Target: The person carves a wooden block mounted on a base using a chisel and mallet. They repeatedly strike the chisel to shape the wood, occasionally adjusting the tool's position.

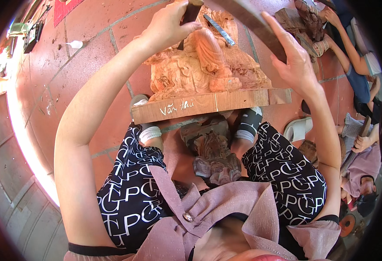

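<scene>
A carved reddish-wood sculpture (208,56) on a thick flat wooden base (243,99) stands in front of me, with white handwriting on the base's near edge. Over its far left part, my left hand (167,26) is closed round a dark tool with a squared handle end (192,11), probably a chisel; its lower end is partly hidden. My right hand (293,61) grips a long brown wooden bar (260,28) that reaches across the top of the picture, above the carving. A narrow blue-grey metal strip (219,29) rests on the carving.
A smaller dark wood carving (210,148) lies between my feet. Other people (352,56) sit at the right, with another dark carving (297,28) near them. A pale slipper (297,128) is by my right knee. At the far left are a white scoop-like item (74,44) and a black case (33,37).
</scene>
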